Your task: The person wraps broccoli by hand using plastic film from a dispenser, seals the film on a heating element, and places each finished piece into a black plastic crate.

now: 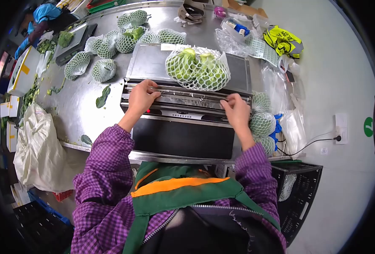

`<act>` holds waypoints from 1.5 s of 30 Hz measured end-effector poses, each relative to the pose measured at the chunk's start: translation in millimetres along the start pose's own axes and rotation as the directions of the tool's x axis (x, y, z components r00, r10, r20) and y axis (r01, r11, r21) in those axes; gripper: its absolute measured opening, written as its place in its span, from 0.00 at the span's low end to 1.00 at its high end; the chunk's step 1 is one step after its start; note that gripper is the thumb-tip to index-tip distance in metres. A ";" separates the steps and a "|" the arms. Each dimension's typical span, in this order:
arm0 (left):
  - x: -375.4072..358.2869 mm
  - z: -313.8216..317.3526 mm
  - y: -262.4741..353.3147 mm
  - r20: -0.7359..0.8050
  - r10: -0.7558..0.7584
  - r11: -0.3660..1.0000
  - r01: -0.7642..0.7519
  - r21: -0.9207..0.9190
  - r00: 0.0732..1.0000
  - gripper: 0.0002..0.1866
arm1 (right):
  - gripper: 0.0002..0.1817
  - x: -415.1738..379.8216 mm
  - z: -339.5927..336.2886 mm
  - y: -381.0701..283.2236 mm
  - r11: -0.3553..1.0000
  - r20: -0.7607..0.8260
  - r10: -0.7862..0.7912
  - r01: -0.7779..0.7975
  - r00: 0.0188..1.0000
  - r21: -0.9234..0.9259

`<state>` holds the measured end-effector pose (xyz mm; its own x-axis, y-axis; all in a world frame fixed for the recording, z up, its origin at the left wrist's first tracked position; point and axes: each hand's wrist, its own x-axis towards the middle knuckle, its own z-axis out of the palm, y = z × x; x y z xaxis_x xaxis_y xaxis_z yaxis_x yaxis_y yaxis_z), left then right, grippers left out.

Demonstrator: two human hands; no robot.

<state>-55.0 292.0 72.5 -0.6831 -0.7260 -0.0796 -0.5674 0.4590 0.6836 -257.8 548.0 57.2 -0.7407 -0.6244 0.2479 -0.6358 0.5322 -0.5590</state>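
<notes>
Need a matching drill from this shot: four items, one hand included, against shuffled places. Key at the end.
Items
1. Left hand
2. Bundle in white netting
3. Black plug
4. Off-white sack

Places
A. In the wall socket
B. On the flat metal plate
C. At the left edge of the metal table
D. At the machine's end with the red light

Pairs: 1-D, 2-B, 3-A, 4-C
</notes>
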 end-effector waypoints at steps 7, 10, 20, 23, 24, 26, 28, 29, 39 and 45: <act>-70.5 -61.7 -19.1 0.550 -0.161 0.664 0.503 -0.554 0.819 0.30 | 0.07 -30.6 -63.6 -25.6 0.122 0.505 0.219 -0.537 0.835 0.835; -96.4 -88.4 -7.7 0.777 0.180 0.468 0.643 -0.607 0.603 0.16 | 0.06 -33.2 -108.2 -53.8 -0.030 0.491 0.019 -0.490 0.871 0.871; 127.5 -84.9 105.0 -0.005 0.229 0.652 -0.157 -0.742 0.974 0.19 | 0.13 198.0 -73.7 -86.9 0.427 -0.010 -0.143 0.071 0.990 0.901; 150.4 -32.7 80.2 0.451 -0.115 0.988 0.151 -0.044 0.885 0.23 | 0.18 207.9 2.3 -1.3 0.907 0.534 -0.241 -0.007 0.811 0.420; 147.3 -13.9 54.3 0.481 0.061 0.946 0.102 -0.307 0.875 0.25 | 0.23 188.9 15.3 1.9 0.652 0.660 -0.023 -0.489 0.751 0.580; 125.2 -10.3 32.0 0.504 0.278 0.808 0.084 -0.583 0.818 0.31 | 0.33 157.0 6.6 9.5 0.374 0.778 -0.163 -0.692 0.606 0.617; 107.3 -17.5 25.8 0.549 0.306 0.781 0.124 -0.612 0.778 0.37 | 0.35 124.5 -10.7 0.0 0.420 0.649 -0.227 -0.529 0.726 0.737; 103.5 -16.2 18.0 0.500 0.470 0.758 -0.043 -0.651 0.728 0.40 | 0.40 117.0 -21.6 -6.9 0.457 0.477 -0.306 -0.313 0.824 0.833; 49.3 -18.5 13.6 0.696 0.431 0.691 0.286 -0.664 0.574 0.40 | 0.44 82.4 -77.0 -37.3 0.671 0.794 -0.130 -0.537 0.594 0.511; -56.7 -25.5 9.4 0.983 0.184 0.237 0.971 -0.041 -0.004 0.42 | 0.39 -11.4 -72.2 -25.7 0.034 0.968 -0.198 -0.988 -0.153 -0.149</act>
<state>-9.9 324.4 101.9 -0.5536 0.5906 -0.5872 -0.7791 -0.6164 0.1145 -248.7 582.6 125.9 0.4489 -0.5635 -0.6936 0.6780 0.7203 -0.1464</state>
